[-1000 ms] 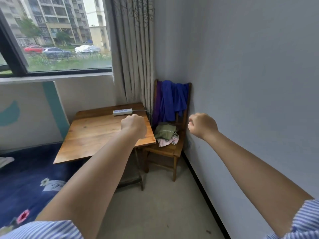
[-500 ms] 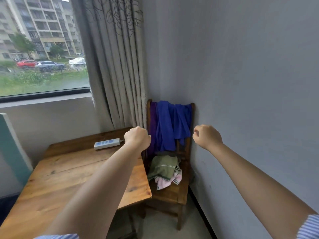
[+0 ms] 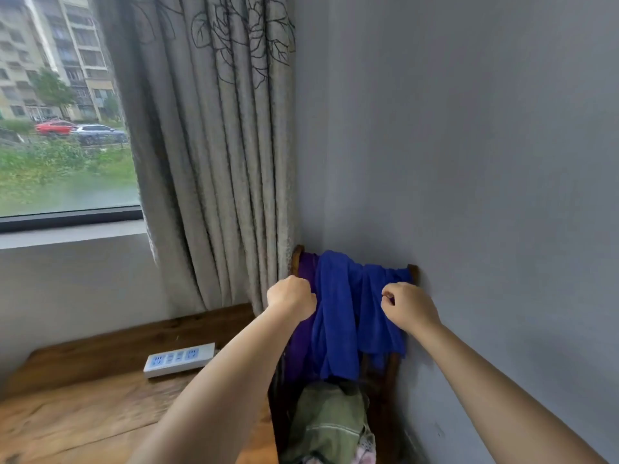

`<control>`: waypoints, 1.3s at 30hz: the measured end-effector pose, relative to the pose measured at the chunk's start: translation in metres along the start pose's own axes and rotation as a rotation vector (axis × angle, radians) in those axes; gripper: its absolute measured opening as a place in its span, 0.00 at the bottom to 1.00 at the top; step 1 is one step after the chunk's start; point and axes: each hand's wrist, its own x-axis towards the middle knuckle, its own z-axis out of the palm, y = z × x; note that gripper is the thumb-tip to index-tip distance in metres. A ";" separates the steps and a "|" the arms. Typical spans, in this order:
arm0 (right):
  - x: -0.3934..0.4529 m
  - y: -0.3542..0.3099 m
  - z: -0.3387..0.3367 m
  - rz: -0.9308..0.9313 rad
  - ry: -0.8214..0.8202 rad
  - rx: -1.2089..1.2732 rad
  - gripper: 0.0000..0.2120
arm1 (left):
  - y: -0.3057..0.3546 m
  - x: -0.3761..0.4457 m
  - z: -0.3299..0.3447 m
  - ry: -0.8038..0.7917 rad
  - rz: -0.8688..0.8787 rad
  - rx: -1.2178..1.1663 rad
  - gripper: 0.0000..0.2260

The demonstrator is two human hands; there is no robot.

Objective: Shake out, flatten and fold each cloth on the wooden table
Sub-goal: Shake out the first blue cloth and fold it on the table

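Note:
A blue cloth (image 3: 338, 316) hangs over the back of a wooden chair (image 3: 412, 269) in the corner, with a purple cloth (image 3: 303, 343) draped beside it on the left. A green cloth (image 3: 330, 420) lies bundled on the seat over a bit of pink cloth (image 3: 363, 455). My left hand (image 3: 290, 298) is a fist in front of the purple and blue cloths. My right hand (image 3: 407, 308) is also a fist, in front of the blue cloth's right part. No cloth shows inside either fist. The wooden table (image 3: 83, 416) stands at lower left.
A white power strip (image 3: 179, 360) lies on the table's far edge. A patterned grey curtain (image 3: 214, 162) hangs left of the chair beside a window (image 3: 63, 112). A grey wall (image 3: 469, 195) runs close along the right.
The view has closed in on the chair and tilted up. Both fists have moved forward, from open air to just in front of the hanging blue cloth.

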 end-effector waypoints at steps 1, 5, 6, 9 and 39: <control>0.017 -0.003 0.007 0.005 -0.011 -0.004 0.11 | -0.003 0.022 0.001 -0.012 0.012 -0.014 0.15; 0.071 -0.010 0.028 0.046 -0.028 0.020 0.10 | -0.010 0.090 0.006 -0.059 0.029 -0.074 0.15; 0.084 -0.011 0.034 0.055 -0.032 0.030 0.10 | -0.011 0.106 0.010 -0.077 0.032 -0.107 0.16; 0.116 -0.012 0.051 0.038 -0.014 -0.027 0.10 | -0.013 0.141 0.027 -0.144 0.022 -0.227 0.15; 0.249 0.020 0.105 0.342 -0.202 0.893 0.14 | 0.010 0.254 0.074 0.018 -0.221 -0.976 0.15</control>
